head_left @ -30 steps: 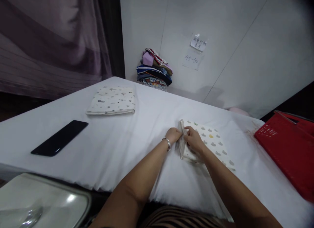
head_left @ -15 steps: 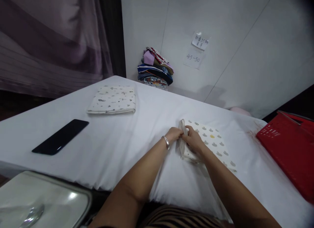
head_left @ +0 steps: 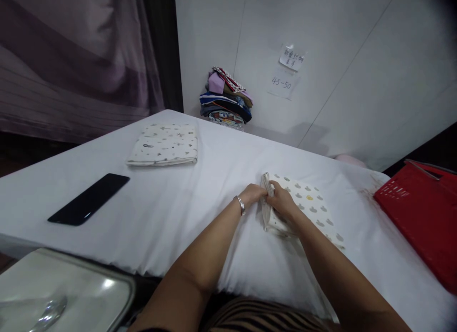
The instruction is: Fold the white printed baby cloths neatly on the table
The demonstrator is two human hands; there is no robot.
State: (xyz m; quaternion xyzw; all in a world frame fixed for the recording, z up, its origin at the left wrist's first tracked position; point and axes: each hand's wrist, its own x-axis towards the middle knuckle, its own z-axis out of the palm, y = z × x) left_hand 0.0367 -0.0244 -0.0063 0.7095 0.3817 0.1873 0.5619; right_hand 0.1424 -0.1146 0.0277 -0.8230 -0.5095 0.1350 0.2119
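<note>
A white cloth printed with grey shapes and one yellow shape lies on the table, its left side gathered in several layers. My left hand, with a silver bracelet at the wrist, is closed on the layered left edge. From the other side my right hand grips the same edge, thumb and fingers around the layers. The two hands meet there, and some fingertips are hidden in the fabric. Farther left rests a second white cloth, neatly folded, with small grey prints.
The table has a white cover. A black phone-like slab lies at left. At right stands a red plastic basket. Behind the table is a pile of folded fabrics. A pale, shiny-topped object sits at the lower left.
Almost nothing differs. Both hands keep their hold on the cloth's layered edge, and the view has shifted very slightly.
</note>
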